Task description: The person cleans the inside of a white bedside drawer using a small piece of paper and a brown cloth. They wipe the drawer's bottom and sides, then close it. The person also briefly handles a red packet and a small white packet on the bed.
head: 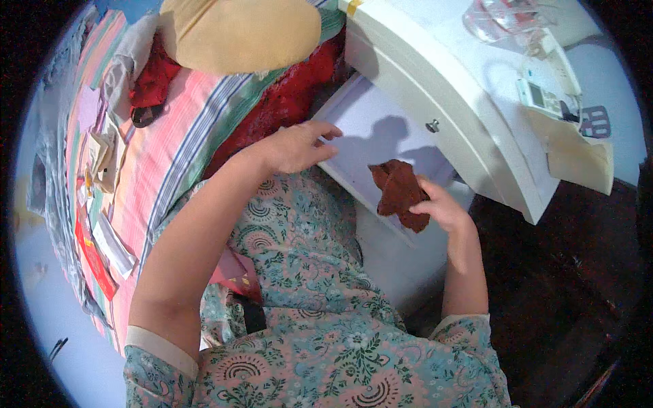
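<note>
My right hand (443,206) grips a brown cloth (400,191) by its right edge, between thumb and fingers, above a pulled-out white drawer (357,107). The cloth is bunched and hangs over the drawer's front part. My left hand (301,147) is over the drawer's left edge, its fingers apart and nothing between them. Shadows fall across the drawer's pale bottom. A small metal knob (433,125) sits on the white cabinet (454,102) just above the drawer.
On the striped bed cover (173,132) at left lie a red cloth item (153,81), papers (104,158) and a red packet (94,255). A tan cushion-like object (245,35) is at the top. The cabinet top holds a plastic bag (505,18) and a white device with a screen (538,97).
</note>
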